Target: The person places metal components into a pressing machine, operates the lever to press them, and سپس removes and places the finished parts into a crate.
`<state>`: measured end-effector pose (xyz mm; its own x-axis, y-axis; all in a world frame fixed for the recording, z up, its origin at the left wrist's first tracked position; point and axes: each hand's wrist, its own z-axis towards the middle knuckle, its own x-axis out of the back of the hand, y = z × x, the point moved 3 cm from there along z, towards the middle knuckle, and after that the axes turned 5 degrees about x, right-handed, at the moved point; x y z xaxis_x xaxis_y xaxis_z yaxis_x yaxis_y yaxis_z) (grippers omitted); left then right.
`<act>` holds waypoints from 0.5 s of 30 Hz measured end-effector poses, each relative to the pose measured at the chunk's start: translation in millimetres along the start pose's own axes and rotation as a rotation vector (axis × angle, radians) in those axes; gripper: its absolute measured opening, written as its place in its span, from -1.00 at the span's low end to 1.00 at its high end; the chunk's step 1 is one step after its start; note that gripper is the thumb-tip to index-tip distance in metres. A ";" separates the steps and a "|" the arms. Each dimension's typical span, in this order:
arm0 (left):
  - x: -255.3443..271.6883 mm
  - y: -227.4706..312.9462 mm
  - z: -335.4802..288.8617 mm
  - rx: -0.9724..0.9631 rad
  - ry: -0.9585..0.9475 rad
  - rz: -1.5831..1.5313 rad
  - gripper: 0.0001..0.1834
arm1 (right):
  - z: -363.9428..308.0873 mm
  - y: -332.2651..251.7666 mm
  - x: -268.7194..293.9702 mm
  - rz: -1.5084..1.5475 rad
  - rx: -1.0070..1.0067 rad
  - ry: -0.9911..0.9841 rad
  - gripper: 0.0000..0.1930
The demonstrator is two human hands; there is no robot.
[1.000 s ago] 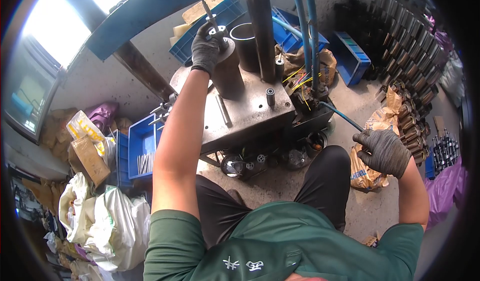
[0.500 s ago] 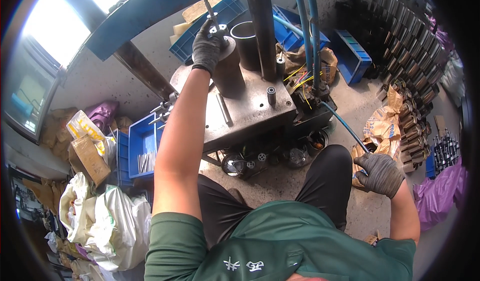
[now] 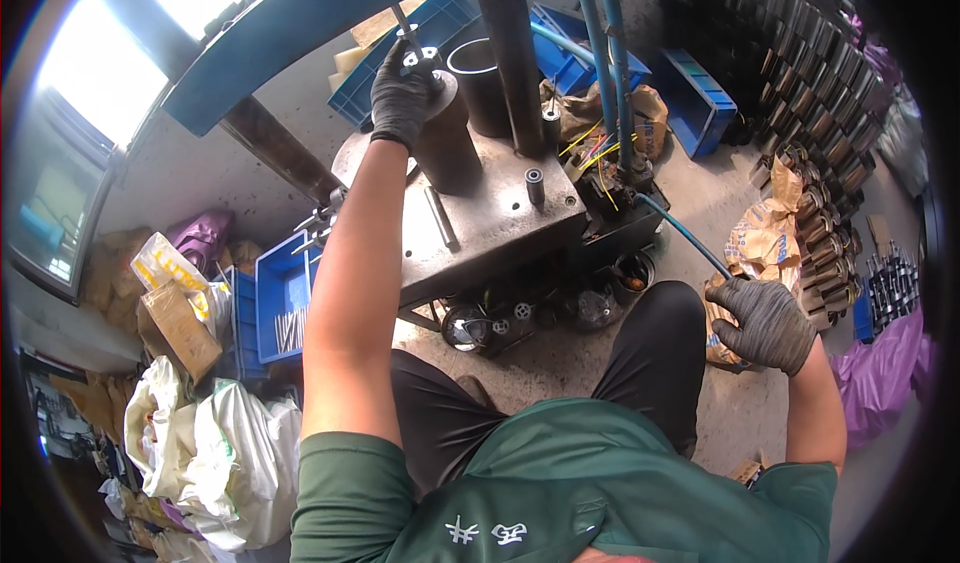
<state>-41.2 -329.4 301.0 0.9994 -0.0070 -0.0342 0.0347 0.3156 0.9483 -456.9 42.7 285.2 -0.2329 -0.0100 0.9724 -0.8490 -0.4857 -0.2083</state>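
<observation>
Metal part point(image 3: 424, 57) atop the upright steel cylinder point(image 3: 449, 155), work apparently unfinished.
Left hand point(image 3: 399, 101) curls its fingers around the part; right hand point(image 3: 766, 319) grips the blue lever point(image 3: 690, 237) right of the cylinder.

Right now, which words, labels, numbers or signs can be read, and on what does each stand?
Green shirt: white characters, clear, not copied here.
White bag: yellow lettering, not copied here.
Brown paper bag at right: blue print, too small to read.
</observation>
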 end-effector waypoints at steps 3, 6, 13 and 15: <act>-2.8 4.2 1.2 0.017 0.011 -0.136 -0.56 | -10.0 2.1 -13.4 -0.074 -0.041 -0.278 -0.66; -0.1 6.2 0.0 -0.007 0.012 -0.071 -0.47 | -9.6 4.4 -6.8 0.012 0.002 -0.137 -0.66; -0.3 6.5 1.8 0.014 0.026 -0.039 -0.45 | -8.6 1.5 -5.7 0.002 -0.026 -0.177 -0.65; 4.2 4.6 4.6 0.021 0.040 -0.058 -0.45 | -5.7 1.9 -4.9 -0.012 -0.029 -0.204 -0.65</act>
<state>-36.9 -332.3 306.7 0.9947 0.0138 -0.1015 0.0929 0.2955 0.9508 -460.1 46.8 279.4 -0.1245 -0.1828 0.9752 -0.8652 -0.4612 -0.1969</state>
